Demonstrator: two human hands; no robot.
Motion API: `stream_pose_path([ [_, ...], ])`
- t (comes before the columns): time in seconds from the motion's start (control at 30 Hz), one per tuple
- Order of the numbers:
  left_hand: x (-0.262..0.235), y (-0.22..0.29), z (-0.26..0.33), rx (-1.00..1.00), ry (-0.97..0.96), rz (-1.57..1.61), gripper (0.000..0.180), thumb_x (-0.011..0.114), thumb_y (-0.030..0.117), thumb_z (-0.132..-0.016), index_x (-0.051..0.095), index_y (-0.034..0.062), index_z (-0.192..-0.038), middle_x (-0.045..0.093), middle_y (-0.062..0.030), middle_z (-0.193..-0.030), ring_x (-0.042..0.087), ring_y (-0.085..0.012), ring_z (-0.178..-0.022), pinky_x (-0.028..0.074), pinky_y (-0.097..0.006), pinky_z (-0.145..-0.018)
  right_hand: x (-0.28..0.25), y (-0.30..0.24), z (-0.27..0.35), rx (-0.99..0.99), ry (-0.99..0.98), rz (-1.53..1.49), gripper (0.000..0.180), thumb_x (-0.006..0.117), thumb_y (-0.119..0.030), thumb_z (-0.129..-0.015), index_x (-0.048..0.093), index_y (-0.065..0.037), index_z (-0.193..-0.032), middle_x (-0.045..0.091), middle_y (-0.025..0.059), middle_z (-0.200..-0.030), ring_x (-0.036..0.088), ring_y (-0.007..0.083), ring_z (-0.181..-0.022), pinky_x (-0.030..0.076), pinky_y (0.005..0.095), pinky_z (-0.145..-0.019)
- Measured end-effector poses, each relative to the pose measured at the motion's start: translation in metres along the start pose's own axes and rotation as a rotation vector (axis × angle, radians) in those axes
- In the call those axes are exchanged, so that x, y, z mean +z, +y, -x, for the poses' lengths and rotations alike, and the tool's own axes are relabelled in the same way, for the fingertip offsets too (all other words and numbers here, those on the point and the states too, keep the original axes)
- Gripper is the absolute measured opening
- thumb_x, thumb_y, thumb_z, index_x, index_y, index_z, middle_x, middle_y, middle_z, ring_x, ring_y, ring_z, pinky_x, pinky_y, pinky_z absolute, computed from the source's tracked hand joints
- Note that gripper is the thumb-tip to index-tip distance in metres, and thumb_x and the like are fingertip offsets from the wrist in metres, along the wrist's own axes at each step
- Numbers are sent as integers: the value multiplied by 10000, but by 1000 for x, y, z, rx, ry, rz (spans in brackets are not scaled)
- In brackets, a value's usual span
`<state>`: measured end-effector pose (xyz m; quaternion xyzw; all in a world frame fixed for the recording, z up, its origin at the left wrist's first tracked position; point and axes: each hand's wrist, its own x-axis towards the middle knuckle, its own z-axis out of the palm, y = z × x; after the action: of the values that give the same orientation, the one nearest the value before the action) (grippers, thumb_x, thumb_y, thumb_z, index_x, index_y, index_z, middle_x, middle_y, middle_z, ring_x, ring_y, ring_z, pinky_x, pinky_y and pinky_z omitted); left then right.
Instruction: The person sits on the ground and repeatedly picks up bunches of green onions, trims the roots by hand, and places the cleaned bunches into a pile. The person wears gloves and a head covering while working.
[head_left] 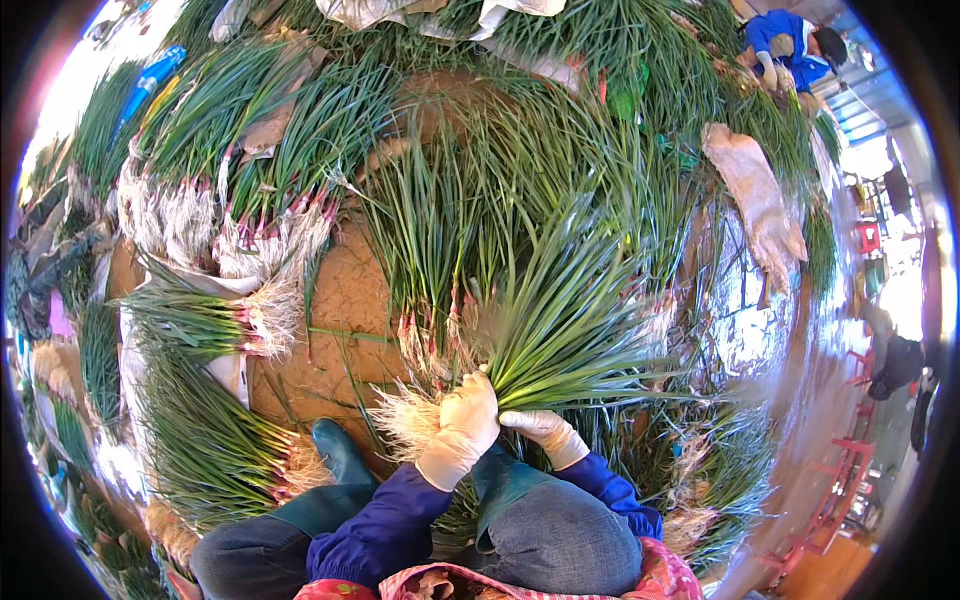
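My left hand [463, 428], in a pale glove, is closed around the stems of a bunch of spring onions [570, 330]. Its green leaves fan out to the upper right, and its pale roots [405, 420] stick out to the left of the hand. My right hand [545, 434], gloved alike, is curled against the stems from the right; the tips of its fingers are partly hidden. Just beyond my hands, more spring onions [430, 230] lie with reddish stems and roots toward me.
Tied bunches of spring onions [200, 445] are stacked on my left, and rooted bunches [265, 220] lie farther off. A beige sack [750, 195] rests at the right. In the far right corner a person in blue [790, 50] bends over the leaves. Brown ground [345, 290] shows between heaps.
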<state>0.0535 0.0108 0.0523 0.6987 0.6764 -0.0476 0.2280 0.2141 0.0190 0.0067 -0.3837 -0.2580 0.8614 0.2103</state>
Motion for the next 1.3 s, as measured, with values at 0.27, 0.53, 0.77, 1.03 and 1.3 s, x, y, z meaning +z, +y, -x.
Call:
stream_pose_path([
  [0.27, -45, -20, -17, -67, -349, 1283, 330, 657, 169, -801, 488, 1, -1030, 651, -119, -673, 646, -198, -526, 510, -316, -457, -7, -48, -12, -187, -41, 166, 452, 679, -131, -820, 557, 7, -1233, 619, 87, -1168, 598, 209, -1043, 466, 361, -924],
  [0.53, -28, -42, 5, -56, -688, 2469, 540, 673, 213, -753, 527, -54, -1200, 642, -163, -1011, 645, -277, -887, 544, -403, -802, -23, -24, -59, -521, 206, 754, 375, 430, -305, -1001, 605, -6, -1144, 627, 3, -857, 569, 151, -683, 503, 282, -670],
  [0.77, -40, -24, 7, -224, -619, 2762, 407, 641, 214, -831, 525, 8, -1163, 600, -93, -1006, 597, -223, -926, 498, -395, -888, -30, -91, 29, 19, 918, 922, 514, 580, -362, -931, 513, 56, -1221, 655, 129, -1028, 631, 197, -728, 523, 307, -698],
  [1.03, -185, -30, -34, 368, -92, 2662, 485, 495, 366, -881, 574, 9, -1200, 641, -192, -1161, 622, -357, -1064, 489, -488, -952, 81, -173, 169, -1061, -43, 718, 229, 552, -204, -941, 650, 3, -942, 649, 52, -794, 615, 137, -731, 482, 268, -682],
  [1.3, -293, -5, 96, 796, 662, 2631, 127, 645, 131, -818, 660, 32, -895, 673, -76, -875, 615, -161, -834, 507, -314, -805, 205, -235, 180, -831, 127, 662, 398, 589, -280, -936, 554, 4, -1213, 625, 74, -937, 574, 122, -775, 460, 261, -705],
])
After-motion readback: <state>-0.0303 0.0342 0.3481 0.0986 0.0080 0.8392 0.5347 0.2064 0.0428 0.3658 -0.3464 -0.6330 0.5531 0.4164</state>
